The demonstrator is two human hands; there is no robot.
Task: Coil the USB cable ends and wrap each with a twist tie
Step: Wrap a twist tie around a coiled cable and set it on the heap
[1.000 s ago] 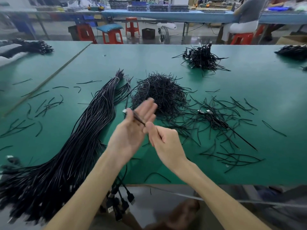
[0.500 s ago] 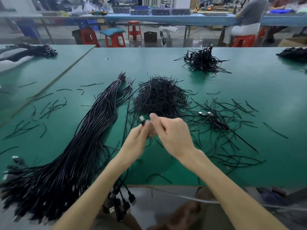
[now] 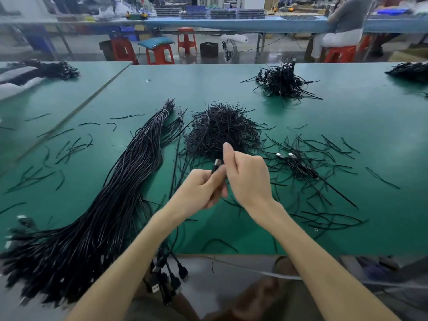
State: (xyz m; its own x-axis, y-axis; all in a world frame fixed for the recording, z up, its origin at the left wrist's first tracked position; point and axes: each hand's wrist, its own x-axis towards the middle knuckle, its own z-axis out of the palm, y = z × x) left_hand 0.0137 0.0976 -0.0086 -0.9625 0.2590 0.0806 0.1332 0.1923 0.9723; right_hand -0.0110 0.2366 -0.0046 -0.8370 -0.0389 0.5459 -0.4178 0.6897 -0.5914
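a green counter fills the middle of the view. a second counter lies against it at 10 o'clock, with a seam between them. past the far edge, at 12 o'clock, a red stool stands on the grey floor. at 11 o'clock a cushioned stool carries a blue cushion. a black bin stands just right of the red stool, with a fan beside it and a white roll behind. a blue counter runs across the top, bearing dark trays. at 1 o'clock a person sits at it, back turned.
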